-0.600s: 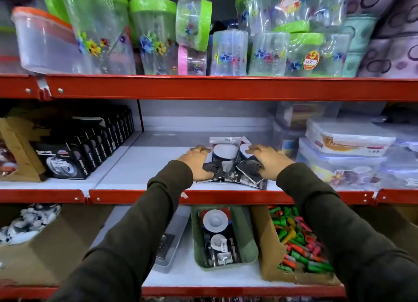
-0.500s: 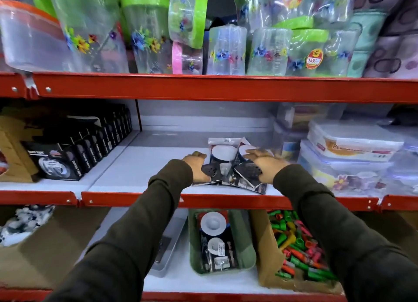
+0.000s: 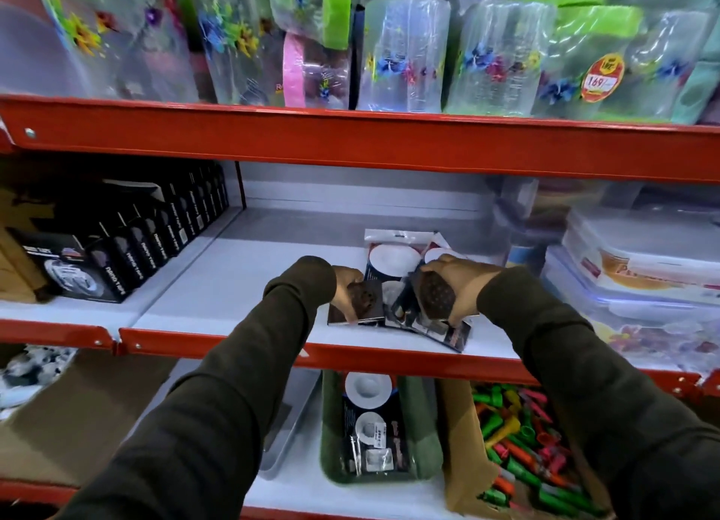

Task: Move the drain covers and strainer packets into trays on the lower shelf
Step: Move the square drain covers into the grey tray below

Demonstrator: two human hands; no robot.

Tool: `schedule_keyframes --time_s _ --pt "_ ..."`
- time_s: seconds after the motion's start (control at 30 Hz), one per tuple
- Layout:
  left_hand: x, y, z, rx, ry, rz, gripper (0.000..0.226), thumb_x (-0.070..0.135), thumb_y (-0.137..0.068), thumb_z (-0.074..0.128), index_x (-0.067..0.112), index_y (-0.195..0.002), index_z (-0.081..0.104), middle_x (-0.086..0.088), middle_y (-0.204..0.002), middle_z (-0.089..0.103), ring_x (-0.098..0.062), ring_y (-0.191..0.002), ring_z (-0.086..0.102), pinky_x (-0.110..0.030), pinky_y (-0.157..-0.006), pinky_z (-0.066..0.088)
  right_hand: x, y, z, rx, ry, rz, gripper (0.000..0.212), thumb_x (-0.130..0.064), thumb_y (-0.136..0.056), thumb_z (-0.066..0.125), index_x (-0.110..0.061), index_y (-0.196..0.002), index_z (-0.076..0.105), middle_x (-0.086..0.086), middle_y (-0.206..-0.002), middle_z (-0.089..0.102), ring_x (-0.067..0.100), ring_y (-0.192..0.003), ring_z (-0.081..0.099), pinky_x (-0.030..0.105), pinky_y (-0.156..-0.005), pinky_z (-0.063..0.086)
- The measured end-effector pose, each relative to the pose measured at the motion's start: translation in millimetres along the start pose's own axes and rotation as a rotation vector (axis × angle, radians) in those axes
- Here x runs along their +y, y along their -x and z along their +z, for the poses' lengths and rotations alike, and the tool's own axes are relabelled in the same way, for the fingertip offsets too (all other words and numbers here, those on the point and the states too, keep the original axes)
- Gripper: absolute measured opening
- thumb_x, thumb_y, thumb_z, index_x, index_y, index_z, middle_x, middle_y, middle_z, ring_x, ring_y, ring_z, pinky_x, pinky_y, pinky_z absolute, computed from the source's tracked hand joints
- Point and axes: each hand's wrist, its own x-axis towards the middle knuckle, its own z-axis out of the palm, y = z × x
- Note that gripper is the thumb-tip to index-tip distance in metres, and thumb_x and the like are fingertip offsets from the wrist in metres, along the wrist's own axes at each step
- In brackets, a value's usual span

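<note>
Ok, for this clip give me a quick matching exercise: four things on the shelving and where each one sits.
Things:
1. green tray
2. cardboard box of coloured caps
3. black boxes
4. floral plastic containers

Places:
A. top shelf
B. middle shelf, left
C. lower shelf, under the hands
D. lower shelf, right of the tray

Pairs: 1-C, 2-D, 3-B, 4-A

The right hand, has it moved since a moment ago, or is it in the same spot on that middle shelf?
Yes. The right hand was lying flat on the packets; now it is raised off the middle shelf, gripping a dark drain cover.
</note>
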Motion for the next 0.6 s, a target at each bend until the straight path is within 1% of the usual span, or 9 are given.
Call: schedule_keyframes --time_s 0.07,0.13,0.2,0.3,0.33,0.4,0.47,0.57,0.6 --pt "-2 -1 0 0.009 -0.010 0.024 0.104 0.045 -0.068 0.084 0.021 -0.152 0.027 0.000 -0.159 0.033 -0.026 -0.143 0.037 -0.041 -0.118 0.035 -5 -2 -8 0.034 -0.046 -0.008 0.100 -0.037 -0.057 0.087 -0.025 -0.143 0.038 0.002 -0.132 0.050 0.025 -0.121 0.053 0.037 -0.103 0.047" --pt "-7 0 -2 0.022 -0.039 0.049 0.101 0.048 -0.066 0.084 0.020 -0.149 0.034 0.000 -0.154 0.040 -0.025 -0.139 0.043 -0.039 -0.115 0.039 -14 -4 -14 0.048 -0.061 -0.011 0.100 -0.045 -0.055 0.085 -0.025 -0.142 0.040 0.001 -0.129 0.054 0.024 -0.116 0.056 0.038 -0.101 0.049" --pt "-17 2 -5 0.059 -0.067 0.076 0.091 0.049 -0.063 0.084 0.021 -0.141 0.046 -0.001 -0.144 0.053 -0.024 -0.128 0.053 -0.037 -0.108 0.046 -22 -5 -20 0.046 -0.067 -0.016 0.098 -0.052 -0.050 0.083 -0.027 -0.137 0.044 0.001 -0.124 0.056 0.023 -0.110 0.058 0.039 -0.098 0.051" --pt "-50 12 -17 0.087 -0.112 0.068 0.075 0.048 -0.060 0.086 0.023 -0.125 0.058 0.003 -0.125 0.064 -0.022 -0.112 0.061 -0.032 -0.094 0.051 -41 -8 -31 0.033 -0.122 -0.010 0.084 -0.054 -0.045 0.083 -0.029 -0.120 0.055 -0.002 -0.112 0.061 0.020 -0.101 0.060 0.039 -0.093 0.054" --pt "-64 16 -20 0.080 -0.132 0.048 0.075 0.048 -0.059 0.086 0.024 -0.124 0.058 0.004 -0.123 0.065 -0.021 -0.111 0.061 -0.032 -0.094 0.052 -47 -10 -33 0.037 -0.145 -0.018 0.081 -0.054 -0.044 0.084 -0.029 -0.116 0.057 -0.004 -0.109 0.063 0.019 -0.100 0.061 0.039 -0.093 0.054" --pt "-92 21 -24 0.052 -0.177 -0.002 0.081 0.048 -0.058 0.086 0.026 -0.129 0.055 0.004 -0.127 0.063 -0.022 -0.114 0.060 -0.035 -0.099 0.051 -63 -14 -38 0.058 -0.180 -0.036 0.074 -0.050 -0.046 0.085 -0.027 -0.111 0.060 -0.004 -0.105 0.067 0.018 -0.098 0.064 0.040 -0.092 0.055" --pt "-116 25 -24 0.014 -0.206 -0.037 0.088 0.046 -0.059 0.087 0.027 -0.136 0.050 0.004 -0.134 0.058 -0.022 -0.120 0.057 -0.037 -0.105 0.049 -82 -18 -41 0.058 -0.214 -0.049 0.070 -0.045 -0.052 0.087 -0.026 -0.114 0.061 -0.004 -0.106 0.068 0.017 -0.099 0.064 0.038 -0.094 0.054" --pt "-142 26 -18 -0.015 -0.174 -0.036 0.088 0.041 -0.061 0.087 0.027 -0.139 0.047 0.005 -0.140 0.054 -0.023 -0.125 0.054 -0.038 -0.108 0.046 -108 -27 -41 0.077 -0.214 -0.057 0.075 -0.051 -0.052 0.085 -0.027 -0.118 0.058 -0.004 -0.112 0.066 0.019 -0.104 0.063 0.039 -0.095 0.053" --pt "-147 26 -16 -0.012 -0.149 -0.024 0.090 0.040 -0.061 0.088 0.026 -0.140 0.046 0.005 -0.143 0.051 -0.023 -0.128 0.052 -0.038 -0.110 0.044 -115 -29 -40 0.084 -0.221 -0.059 0.081 -0.053 -0.051 0.085 -0.027 -0.122 0.055 -0.004 -0.115 0.066 0.019 -0.107 0.063 0.040 -0.097 0.052"
